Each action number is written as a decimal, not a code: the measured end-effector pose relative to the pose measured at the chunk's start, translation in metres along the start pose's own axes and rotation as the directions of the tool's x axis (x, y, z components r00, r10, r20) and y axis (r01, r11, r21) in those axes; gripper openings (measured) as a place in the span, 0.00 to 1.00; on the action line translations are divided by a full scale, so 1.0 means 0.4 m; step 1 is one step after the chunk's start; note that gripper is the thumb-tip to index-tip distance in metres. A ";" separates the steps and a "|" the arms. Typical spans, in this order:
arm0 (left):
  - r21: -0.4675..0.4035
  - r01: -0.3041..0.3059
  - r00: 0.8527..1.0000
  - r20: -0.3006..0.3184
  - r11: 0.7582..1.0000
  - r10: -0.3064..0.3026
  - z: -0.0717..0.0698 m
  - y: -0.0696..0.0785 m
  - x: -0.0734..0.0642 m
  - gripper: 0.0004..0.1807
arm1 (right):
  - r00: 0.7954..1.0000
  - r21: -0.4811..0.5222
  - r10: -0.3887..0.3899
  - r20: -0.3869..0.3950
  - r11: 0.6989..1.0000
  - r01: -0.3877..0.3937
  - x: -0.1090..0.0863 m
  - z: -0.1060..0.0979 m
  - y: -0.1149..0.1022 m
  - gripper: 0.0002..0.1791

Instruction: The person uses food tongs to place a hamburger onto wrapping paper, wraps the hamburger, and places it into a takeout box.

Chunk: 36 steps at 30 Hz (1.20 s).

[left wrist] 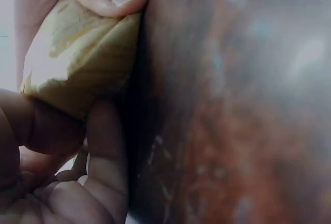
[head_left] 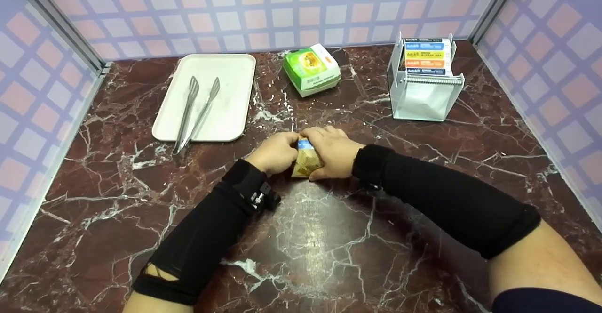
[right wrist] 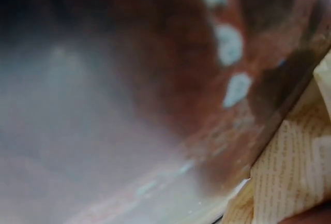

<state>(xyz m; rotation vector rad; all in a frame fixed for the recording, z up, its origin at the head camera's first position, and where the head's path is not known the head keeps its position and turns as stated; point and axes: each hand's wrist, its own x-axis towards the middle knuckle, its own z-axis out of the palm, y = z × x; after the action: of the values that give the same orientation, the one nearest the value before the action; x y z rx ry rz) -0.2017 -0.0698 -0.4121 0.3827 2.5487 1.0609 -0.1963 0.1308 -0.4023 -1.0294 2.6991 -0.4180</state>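
A small packet wrapped in tan printed paper (head_left: 307, 161), with a blue label strip across its top, lies on the dark marbled table between both hands. From the right, my right hand (head_left: 335, 150) grips it, fingers over the far side and thumb low on the near side. My left hand (head_left: 276, 152) holds its left end with curled fingers. In the left wrist view the left hand (left wrist: 77, 182) has its fingertips against the folded paper (left wrist: 88, 53). Creased paper with lines of print (right wrist: 295, 167) fills the right wrist view's lower right corner. What is inside the wrapper is hidden.
A cream tray (head_left: 230, 110) at the back left carries metal tongs (head_left: 188, 120), their handle end over its near edge. Behind the hands stands a closed green and white burger box (head_left: 311, 70). A clear dispenser (head_left: 425, 96) with coloured label strips (head_left: 425, 56) is at back right. Patterned walls enclose the table.
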 end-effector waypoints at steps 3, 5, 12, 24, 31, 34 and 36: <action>0.082 0.001 1.000 -0.011 0.997 0.000 0.001 0.009 0.000 0.15 | 1.000 -0.020 -0.008 0.004 1.000 0.008 -0.001 -0.003 0.000 0.58; 0.139 -0.003 1.000 -0.011 0.990 0.005 -0.001 0.014 -0.002 0.13 | 1.000 -0.038 -0.010 0.007 0.999 0.010 0.001 -0.005 0.000 0.58; 0.199 0.058 0.998 -0.026 0.978 -0.053 -0.031 0.032 0.012 0.23 | 1.000 -0.082 0.010 0.008 0.997 -0.009 -0.022 -0.020 0.024 0.55; 0.369 0.073 0.959 -0.280 0.927 0.036 -0.107 0.142 0.202 0.49 | 0.956 0.016 0.286 -0.067 0.958 -0.286 -0.235 -0.077 0.241 0.51; 0.470 0.108 0.954 -0.296 0.876 0.041 -0.091 0.150 0.328 0.56 | 0.933 -0.002 0.352 -0.077 0.936 -0.353 -0.275 -0.082 0.273 0.50; 0.477 0.140 0.959 -0.283 0.868 0.001 -0.086 0.143 0.363 0.58 | 0.928 0.000 0.366 -0.077 0.930 -0.367 -0.276 -0.084 0.276 0.50; 0.480 0.153 0.961 -0.275 0.864 -0.017 -0.087 0.134 0.374 0.57 | 0.923 0.007 0.376 -0.076 0.926 -0.377 -0.273 -0.082 0.278 0.51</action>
<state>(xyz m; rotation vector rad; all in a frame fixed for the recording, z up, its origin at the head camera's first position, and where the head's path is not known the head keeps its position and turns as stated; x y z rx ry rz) -0.3450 0.0010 -0.3828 0.2621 3.0380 0.4216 -0.1948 0.2898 -0.3979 -0.4798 2.8769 -0.3784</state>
